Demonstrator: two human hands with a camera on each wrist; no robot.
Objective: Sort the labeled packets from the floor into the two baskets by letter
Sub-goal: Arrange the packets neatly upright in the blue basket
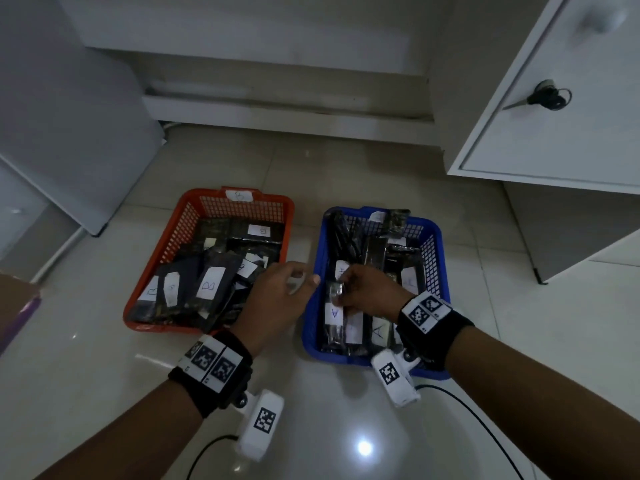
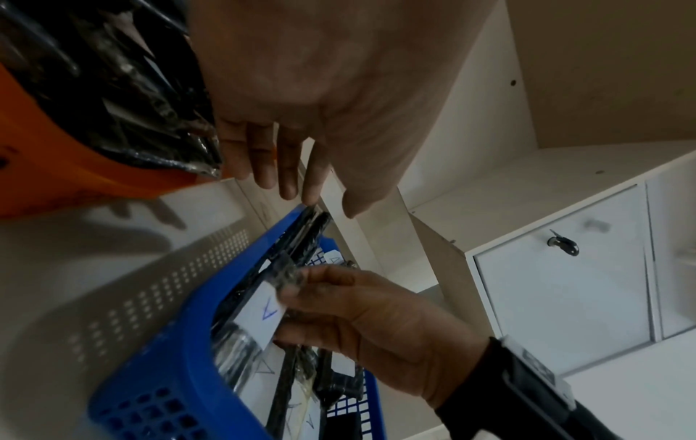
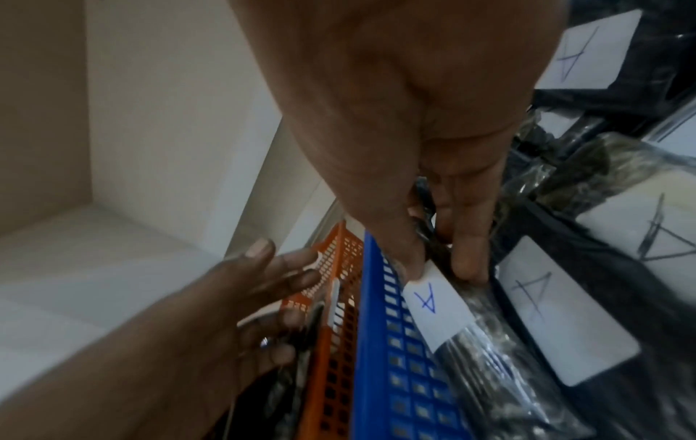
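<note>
An orange basket (image 1: 194, 216) labelled B holds several black packets with white B labels. To its right, the blue basket (image 1: 311, 327) holds several packets marked A. My right hand (image 1: 341, 294) reaches into the blue basket's left side and pinches a black packet with a blue A label (image 1: 334, 312) between thumb and fingers (image 3: 471, 256); the packet (image 3: 440, 306) lies against the blue wall (image 3: 380, 342). My left hand (image 1: 301, 277) hovers between the two baskets, its fingers (image 2: 280, 175) straight and holding nothing.
A white cabinet door with a key in its lock (image 1: 550, 95) stands at the right, and white furniture (image 1: 69, 133) at the left. A purple-edged object (image 1: 17, 317) sits at the left border. Black cables (image 1: 460, 403) run over the glossy tile floor near me.
</note>
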